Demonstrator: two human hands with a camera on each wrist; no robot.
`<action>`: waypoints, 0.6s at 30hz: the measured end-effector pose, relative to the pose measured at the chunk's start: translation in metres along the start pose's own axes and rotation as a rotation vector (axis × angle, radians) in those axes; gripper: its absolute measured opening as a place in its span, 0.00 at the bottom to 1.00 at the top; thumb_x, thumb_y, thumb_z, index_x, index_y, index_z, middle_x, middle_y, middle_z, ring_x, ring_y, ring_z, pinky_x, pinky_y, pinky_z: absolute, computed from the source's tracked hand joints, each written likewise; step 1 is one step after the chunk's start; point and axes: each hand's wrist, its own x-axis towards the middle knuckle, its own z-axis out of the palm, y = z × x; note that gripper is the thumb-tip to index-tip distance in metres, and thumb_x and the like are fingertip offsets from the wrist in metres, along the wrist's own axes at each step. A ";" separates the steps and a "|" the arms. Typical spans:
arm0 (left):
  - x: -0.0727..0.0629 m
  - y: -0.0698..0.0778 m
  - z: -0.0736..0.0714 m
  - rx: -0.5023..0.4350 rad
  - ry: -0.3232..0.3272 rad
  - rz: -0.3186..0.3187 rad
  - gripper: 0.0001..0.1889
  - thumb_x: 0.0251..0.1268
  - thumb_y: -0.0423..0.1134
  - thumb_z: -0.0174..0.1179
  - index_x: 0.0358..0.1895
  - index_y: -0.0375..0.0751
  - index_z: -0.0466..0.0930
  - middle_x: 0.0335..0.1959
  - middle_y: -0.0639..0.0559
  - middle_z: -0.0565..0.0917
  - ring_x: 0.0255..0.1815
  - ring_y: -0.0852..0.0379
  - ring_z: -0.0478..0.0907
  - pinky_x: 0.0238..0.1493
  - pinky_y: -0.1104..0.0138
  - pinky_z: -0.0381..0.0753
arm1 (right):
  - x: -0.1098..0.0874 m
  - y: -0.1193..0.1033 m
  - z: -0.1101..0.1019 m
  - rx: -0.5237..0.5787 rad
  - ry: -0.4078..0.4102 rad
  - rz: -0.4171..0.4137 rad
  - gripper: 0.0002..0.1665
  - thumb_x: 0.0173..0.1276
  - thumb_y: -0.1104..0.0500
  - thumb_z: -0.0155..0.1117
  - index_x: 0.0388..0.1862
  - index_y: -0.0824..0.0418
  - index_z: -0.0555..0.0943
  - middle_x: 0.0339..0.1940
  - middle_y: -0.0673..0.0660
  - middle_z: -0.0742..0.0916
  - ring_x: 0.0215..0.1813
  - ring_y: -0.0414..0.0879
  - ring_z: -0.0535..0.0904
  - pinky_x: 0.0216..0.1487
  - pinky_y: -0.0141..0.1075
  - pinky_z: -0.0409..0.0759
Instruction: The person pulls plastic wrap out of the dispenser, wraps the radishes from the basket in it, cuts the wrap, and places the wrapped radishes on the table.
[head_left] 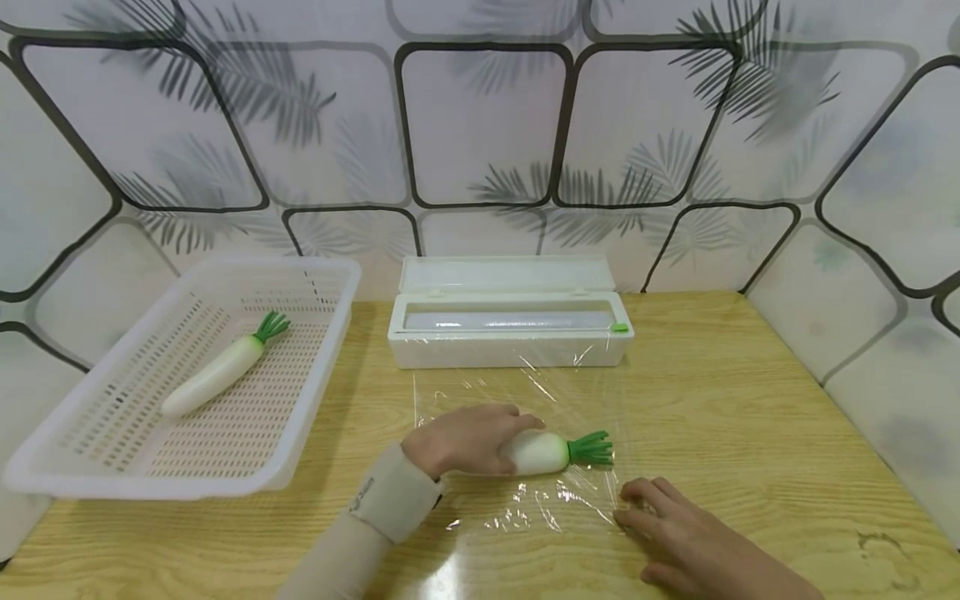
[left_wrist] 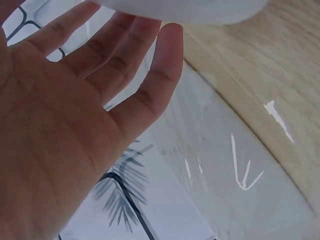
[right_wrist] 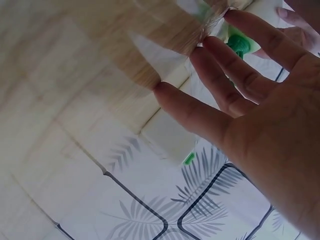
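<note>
A white radish (head_left: 542, 452) with green stalks lies on a sheet of clear plastic wrap (head_left: 525, 508). My left hand (head_left: 472, 439) is over the radish's left part and grips it, hiding much of its body. In the left wrist view, the fingers (left_wrist: 167, 65) bend up against the white radish (left_wrist: 200, 9). At the wrap's near right corner, my right hand (head_left: 686, 533) touches the film with its fingertips. Those fingers (right_wrist: 190, 107) look spread and mostly straight in the right wrist view, with the thumb apart. The wrap runs back to a white dispenser box (head_left: 510, 352) with its lid raised.
At the left stands a white perforated basket (head_left: 318, 383), holding a second white radish (head_left: 213, 377). A green slider (head_left: 619, 327) sits at the box's right end. Patterned cloth (head_left: 487, 125) rises behind and beside the wooden table (head_left: 750, 417).
</note>
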 end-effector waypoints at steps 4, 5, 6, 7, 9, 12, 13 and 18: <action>-0.004 0.001 -0.003 0.024 0.011 -0.001 0.32 0.62 0.39 0.72 0.70 0.48 0.74 0.60 0.48 0.80 0.56 0.53 0.79 0.57 0.59 0.79 | 0.001 0.000 -0.004 0.008 -0.040 0.012 0.32 0.51 0.55 0.80 0.56 0.54 0.79 0.54 0.53 0.78 0.50 0.46 0.75 0.40 0.37 0.84; -0.004 0.001 -0.004 0.029 0.011 0.000 0.32 0.62 0.40 0.72 0.70 0.48 0.74 0.60 0.48 0.80 0.56 0.54 0.79 0.58 0.59 0.79 | 0.001 0.001 -0.005 0.006 -0.044 0.011 0.32 0.52 0.55 0.80 0.56 0.54 0.79 0.54 0.53 0.79 0.50 0.45 0.76 0.40 0.37 0.84; -0.005 0.002 -0.004 0.037 0.010 0.002 0.32 0.62 0.40 0.72 0.70 0.48 0.74 0.60 0.48 0.80 0.56 0.54 0.79 0.58 0.60 0.79 | 0.001 0.001 -0.006 -0.001 -0.042 0.005 0.31 0.53 0.54 0.79 0.56 0.54 0.79 0.53 0.53 0.79 0.50 0.45 0.77 0.40 0.38 0.84; -0.006 0.002 -0.005 0.047 0.010 0.003 0.32 0.62 0.41 0.71 0.70 0.48 0.74 0.60 0.49 0.80 0.56 0.55 0.79 0.58 0.60 0.79 | 0.001 0.001 -0.006 -0.010 -0.035 -0.004 0.31 0.53 0.54 0.79 0.56 0.54 0.79 0.53 0.52 0.79 0.49 0.45 0.77 0.41 0.39 0.84; -0.007 0.002 -0.005 0.065 0.009 0.009 0.31 0.63 0.41 0.71 0.70 0.48 0.74 0.60 0.49 0.80 0.56 0.55 0.78 0.58 0.61 0.79 | 0.002 0.001 -0.008 -0.029 -0.009 -0.027 0.30 0.52 0.55 0.79 0.55 0.55 0.80 0.52 0.52 0.80 0.48 0.46 0.78 0.41 0.40 0.84; -0.009 0.002 -0.006 0.076 0.014 0.017 0.31 0.64 0.42 0.70 0.70 0.47 0.74 0.61 0.49 0.80 0.56 0.55 0.78 0.57 0.61 0.79 | 0.003 0.002 -0.008 -0.068 0.058 -0.080 0.29 0.49 0.56 0.79 0.52 0.56 0.81 0.50 0.51 0.81 0.47 0.45 0.79 0.41 0.40 0.84; -0.010 0.002 -0.007 0.080 0.021 0.022 0.30 0.65 0.42 0.70 0.70 0.46 0.74 0.61 0.48 0.80 0.56 0.54 0.79 0.57 0.61 0.80 | 0.004 0.002 -0.008 -0.081 0.080 -0.099 0.29 0.48 0.57 0.79 0.51 0.56 0.82 0.49 0.51 0.82 0.46 0.45 0.79 0.41 0.40 0.83; -0.020 -0.002 -0.012 0.123 0.107 0.051 0.26 0.69 0.41 0.67 0.68 0.42 0.76 0.56 0.47 0.81 0.49 0.54 0.80 0.51 0.62 0.82 | 0.007 0.005 -0.009 -0.126 0.136 -0.126 0.25 0.45 0.58 0.78 0.46 0.54 0.84 0.46 0.49 0.83 0.45 0.44 0.80 0.43 0.40 0.82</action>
